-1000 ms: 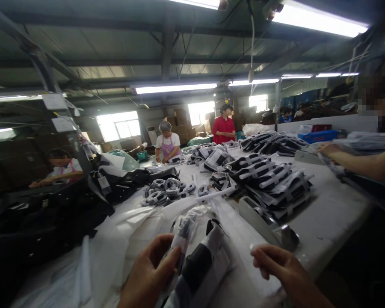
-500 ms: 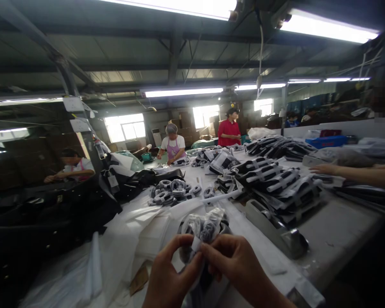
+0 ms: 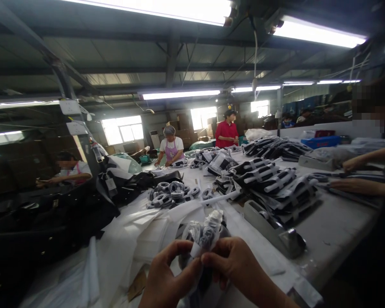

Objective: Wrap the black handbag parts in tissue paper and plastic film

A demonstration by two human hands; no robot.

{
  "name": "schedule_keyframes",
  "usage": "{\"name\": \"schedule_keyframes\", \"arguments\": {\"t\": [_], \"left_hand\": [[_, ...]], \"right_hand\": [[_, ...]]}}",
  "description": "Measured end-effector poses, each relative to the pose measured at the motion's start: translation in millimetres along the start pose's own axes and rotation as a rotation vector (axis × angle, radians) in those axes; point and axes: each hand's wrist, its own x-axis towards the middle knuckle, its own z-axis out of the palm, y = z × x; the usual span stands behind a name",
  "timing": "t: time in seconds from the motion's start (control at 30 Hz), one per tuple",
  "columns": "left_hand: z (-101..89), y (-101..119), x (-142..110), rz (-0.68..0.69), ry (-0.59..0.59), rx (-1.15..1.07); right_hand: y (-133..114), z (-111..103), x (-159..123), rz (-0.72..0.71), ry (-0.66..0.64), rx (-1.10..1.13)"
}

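Observation:
Low in the middle, both hands are at a bundle of grey coils in clear plastic (image 3: 207,235); what lies inside the plastic cannot be made out exactly. A small white strip (image 3: 196,250) wraps across its near side. My left hand (image 3: 175,271) pinches the strip and the bundle's left side between thumb and curled index finger. From the right, my right hand (image 3: 235,265) is closed, thumb and index finger pressed together at the strip's right end and the plastic. Behind the fingers, dark and grey material under the bundle is partly hidden.
A grey tape dispenser (image 3: 274,231) stands right of my hands. Beyond lie coiled grey bundles (image 3: 175,192) and stacked black pieces with white wrapping (image 3: 272,179). White sheets (image 3: 147,231) spread to the left, beside black material (image 3: 45,231). A co-worker's hands (image 3: 356,184) work at right.
My right thumb and fingers have shifted slightly along the strip, and the bundle's plastic top leans a little more upright. At right, a co-worker's second hand has come into view.

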Motion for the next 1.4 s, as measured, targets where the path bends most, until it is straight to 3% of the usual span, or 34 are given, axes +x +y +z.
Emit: {"name": "schedule_keyframes", "arguments": {"t": [0.1,0.33,0.43,0.6,0.7,0.8,0.9,0.97,1.13,1.27,1.37,1.4], "left_hand": [[-0.7,3,0,-0.027,-0.058,-0.077],[2.2,-4,7,-0.112,-0.171,-0.316],[-0.8,-11,11,-0.151,-0.137,-0.36],[-5.9,-13,14,-0.175,-0.065,-0.365],[-1.7,-9,13,-0.155,-0.038,-0.314],[8.0,-7,10,-0.099,0.019,-0.249],[18.3,-7,6,-0.059,0.112,-0.207],[21.2,-5,4,-0.05,0.103,-0.222],[-1.7,-8,0,-0.041,0.059,-0.217],[-29.4,-50,-2,-0.019,0.193,-0.15],[-28.1,-90,-12,-0.277,0.083,-0.352],[-23.3,-99,-17,-0.293,0.031,-0.392]], "right_hand": [[7,1,5,-0.01,-0.008,0.029],[15,9,18,-0.049,-0.175,0.203],[24,6,22,-0.045,-0.129,0.179],[35,5,7,-0.071,0.098,0.296],[28,17,-7,-0.177,0.129,0.462],[15,30,-9,-0.26,0.109,0.491],[3,37,-5,-0.185,0.146,0.462],[-6,36,-5,-0.164,0.13,0.476],[-19,21,-11,-0.194,-0.074,0.439],[17,-4,-14,-0.162,0.033,0.26],[74,-13,-18,-0.083,0.187,0.001],[94,-11,-20,-0.052,0.221,-0.07]]}}
